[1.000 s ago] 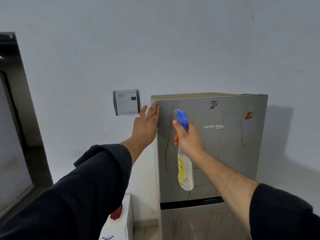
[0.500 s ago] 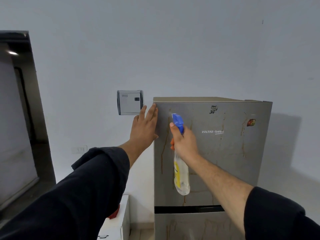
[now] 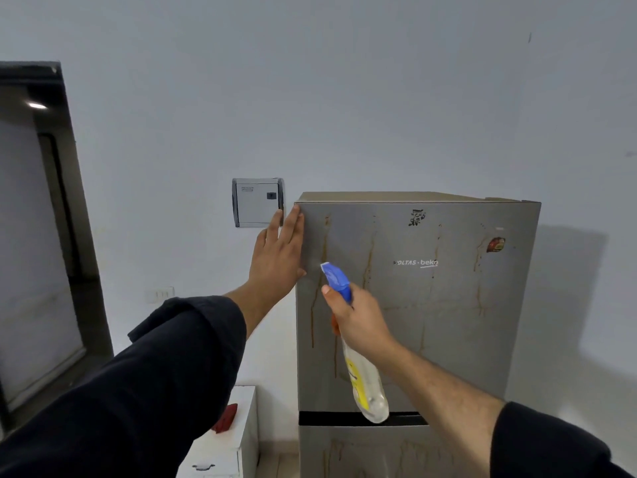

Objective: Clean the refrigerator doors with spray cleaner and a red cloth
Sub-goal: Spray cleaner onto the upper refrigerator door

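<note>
A grey two-door refrigerator (image 3: 448, 305) stands against the wall, its upper door streaked with brown drips. My right hand (image 3: 358, 322) grips a clear spray bottle (image 3: 365, 384) with a blue nozzle (image 3: 336, 279), pointing it at the upper door's left side. My left hand (image 3: 279, 257) rests flat with straight fingers on the upper door's left edge near the top corner. A red cloth (image 3: 225, 417) lies on a white cabinet (image 3: 224, 443) to the left of the refrigerator, partly hidden by my left sleeve.
A grey electrical box (image 3: 256, 201) is mounted on the wall just left of the refrigerator's top. A dark door frame (image 3: 69, 201) stands at the far left. The lower refrigerator door (image 3: 379, 453) also has brown streaks.
My right hand has lowered slightly and tilted the bottle so the nozzle points up-left at the door. My left hand stays on the door's left edge.
</note>
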